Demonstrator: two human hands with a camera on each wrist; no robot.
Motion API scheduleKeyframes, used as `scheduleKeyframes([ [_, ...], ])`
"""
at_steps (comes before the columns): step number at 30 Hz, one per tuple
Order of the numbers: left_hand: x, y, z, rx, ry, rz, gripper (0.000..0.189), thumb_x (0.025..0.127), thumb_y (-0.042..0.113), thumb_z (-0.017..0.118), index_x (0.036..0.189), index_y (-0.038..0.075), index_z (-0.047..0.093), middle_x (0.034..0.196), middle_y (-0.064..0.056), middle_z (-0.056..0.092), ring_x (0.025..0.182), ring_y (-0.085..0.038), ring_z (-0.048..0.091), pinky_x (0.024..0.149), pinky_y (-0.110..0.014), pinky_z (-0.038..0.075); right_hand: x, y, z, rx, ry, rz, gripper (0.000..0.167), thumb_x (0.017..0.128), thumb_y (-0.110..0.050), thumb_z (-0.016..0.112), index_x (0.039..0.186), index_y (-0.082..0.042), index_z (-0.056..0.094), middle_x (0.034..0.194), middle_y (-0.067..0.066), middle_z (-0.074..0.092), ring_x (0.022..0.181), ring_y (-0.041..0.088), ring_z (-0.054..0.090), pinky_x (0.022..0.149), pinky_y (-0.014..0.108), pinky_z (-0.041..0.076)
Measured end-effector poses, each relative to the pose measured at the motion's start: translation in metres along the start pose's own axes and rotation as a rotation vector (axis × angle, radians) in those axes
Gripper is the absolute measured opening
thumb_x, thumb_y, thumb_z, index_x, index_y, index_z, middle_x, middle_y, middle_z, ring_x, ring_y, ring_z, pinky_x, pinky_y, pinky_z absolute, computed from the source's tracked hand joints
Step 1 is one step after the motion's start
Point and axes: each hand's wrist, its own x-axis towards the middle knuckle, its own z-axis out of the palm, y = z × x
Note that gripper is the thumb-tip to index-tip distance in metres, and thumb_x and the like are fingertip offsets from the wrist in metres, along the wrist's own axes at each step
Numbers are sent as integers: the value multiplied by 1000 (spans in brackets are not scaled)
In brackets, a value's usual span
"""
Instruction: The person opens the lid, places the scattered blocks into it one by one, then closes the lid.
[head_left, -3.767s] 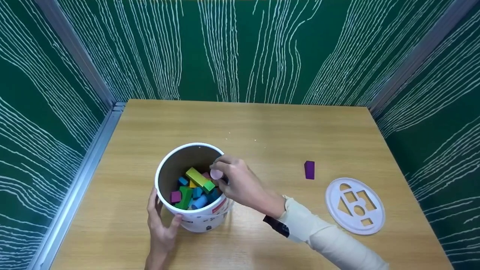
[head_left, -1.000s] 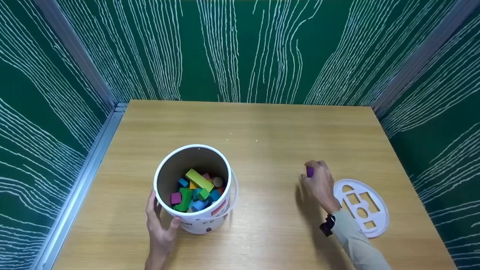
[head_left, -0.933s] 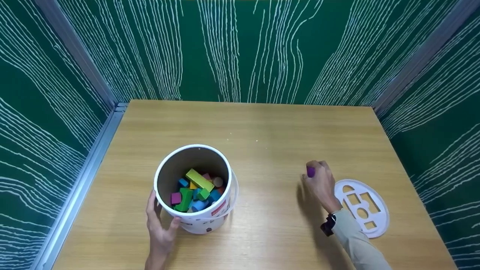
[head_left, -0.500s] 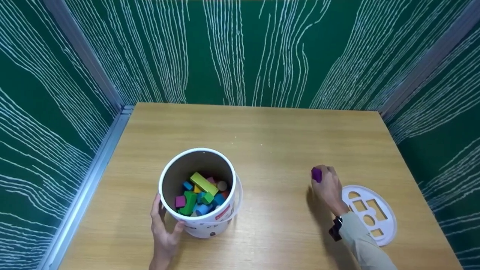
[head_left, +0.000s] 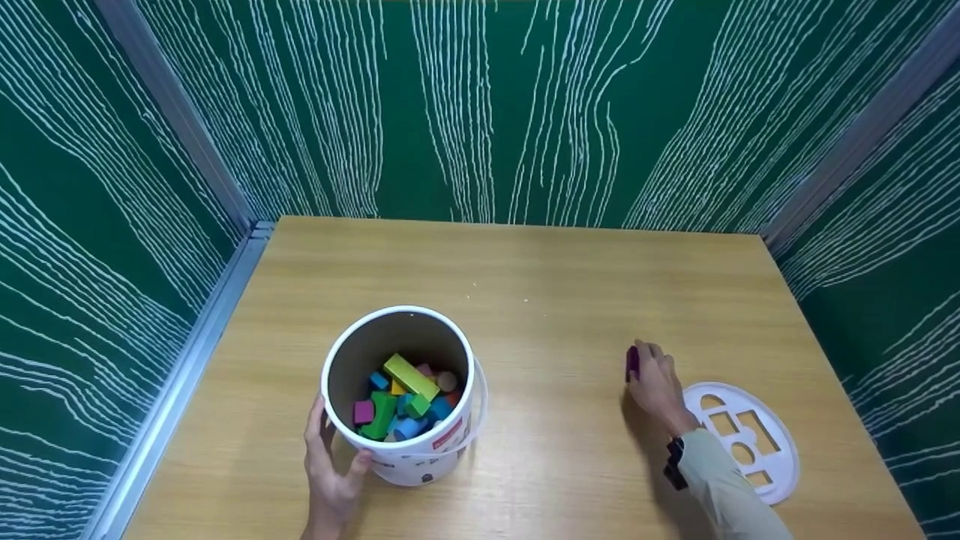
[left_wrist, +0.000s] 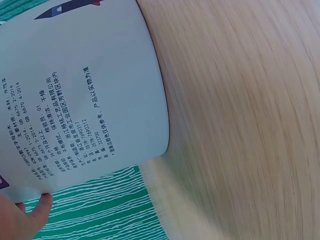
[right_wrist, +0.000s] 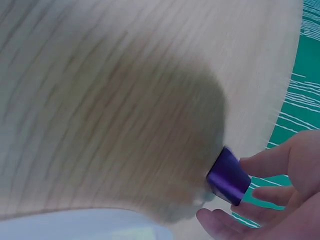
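Observation:
A white bucket [head_left: 420, 469] stands left of centre, holding several coloured wooden blocks, among them a yellow bar [head_left: 411, 376] and a green piece [head_left: 381, 412]. My left hand [head_left: 332, 480] grips its near left side, thumb at the front below the rim and fingers round the left. Printed small text covers the bucket's wall in the left wrist view. On the right, my right hand [head_left: 654, 386] pinches a purple block [right_wrist: 230, 177] between thumb and fingers, low over the table. The block's tapered shape shows in the right wrist view; in the head view the fingers partly cover it.
A white round lid [head_left: 786, 472] with shaped cutouts lies right of my right forearm, partly under the sleeve. The bucket's handle [head_left: 484, 397] hangs down on its right side. Green walls with white lines surround the wooden table [head_left: 555, 277].
Earlier my right hand held a pale round piece over the bucket; now it has the purple block, which lay on the table. The block has turned in the fingers. The left hand stays put.

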Motion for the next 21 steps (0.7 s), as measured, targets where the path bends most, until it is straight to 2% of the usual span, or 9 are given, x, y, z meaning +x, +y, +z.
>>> scheduleKeyframes([
  [5, -1, 0, 0, 12, -2, -50, 86, 79, 6, 65, 151, 18, 19, 153, -4, 26, 137, -19, 28, 108, -25, 29, -1, 1, 0, 11, -31, 25, 61, 81, 10, 55, 138, 11, 34, 129, 41, 33, 112, 57, 40, 91, 61, 42],
  [9, -2, 0, 0, 9, -4, -50, 86, 80, 9, 66, 151, 18, 18, 153, -4, 26, 137, -22, 27, 108, -26, 29, -2, 3, -2, 27, -9, 10, 61, 76, 13, 57, 134, 13, 40, 121, 41, 37, 106, 57, 47, 90, 58, 45],
  [13, -1, -1, 0, 1, -3, -20, 86, 81, 13, 67, 151, 18, 18, 153, -4, 26, 137, -21, 27, 108, -25, 29, -4, 4, -3, 24, 42, -10, 49, 75, 12, 60, 122, 17, 49, 109, 39, 45, 96, 54, 53, 86, 58, 47],
  [17, -1, -5, 1, -20, 15, 68, 86, 78, 11, 68, 149, 7, 21, 152, -10, 28, 135, -22, 30, 107, -23, 30, -5, 5, -3, 47, 89, -4, 34, 74, 7, 66, 105, 17, 56, 97, 33, 51, 88, 48, 57, 80, 56, 49],
  [20, 0, -6, 2, -31, 27, 117, 86, 75, 8, 69, 147, 0, 22, 151, -11, 29, 134, -21, 31, 106, -22, 30, -5, 6, -3, 72, 89, 20, 29, 76, 4, 69, 100, 17, 58, 94, 31, 55, 87, 45, 58, 78, 54, 50],
  [21, 0, -5, 2, -27, 26, 113, 86, 76, 7, 68, 147, 0, 22, 151, -10, 29, 134, -20, 31, 106, -22, 30, -6, 6, -3, 77, 88, 31, 28, 76, 4, 68, 99, 17, 59, 93, 31, 57, 87, 44, 59, 77, 54, 50],
])
